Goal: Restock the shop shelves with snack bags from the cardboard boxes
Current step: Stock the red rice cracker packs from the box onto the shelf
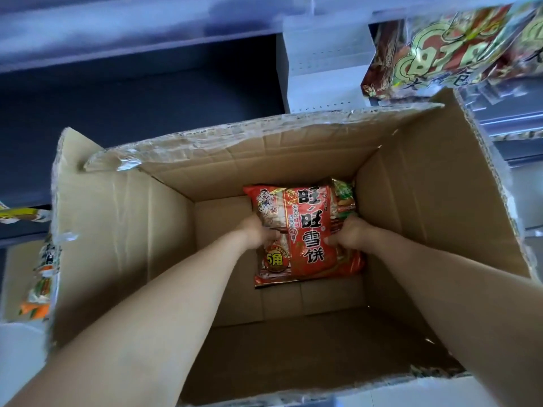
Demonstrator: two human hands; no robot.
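Shelves: pale shop shelves run across the top, from 10 to 2 o'clock, blurred.
Cardboard box: an open cardboard box fills the middle of the view, its flaps standing up.
Arms: both bare forearms reach down into the box from 7 and 5 o'clock, nearly straight, closing in on each other.
Stocked bags: red and gold snack bags sit on the shelf at 1 o'clock.
Red snack bag: a red snack bag lies face up on the box floor, toward its 12 o'clock wall.
Side bags: orange and green bags show outside the box at 9 o'clock.
Left hand: the left hand grasps the bag's 9 o'clock edge, fingers curled onto it.
Right hand: the right hand clasps the 3 o'clock edge, thumb on the front.
Lower bag: a green-topped bag peeks out beneath, at 2 o'clock.
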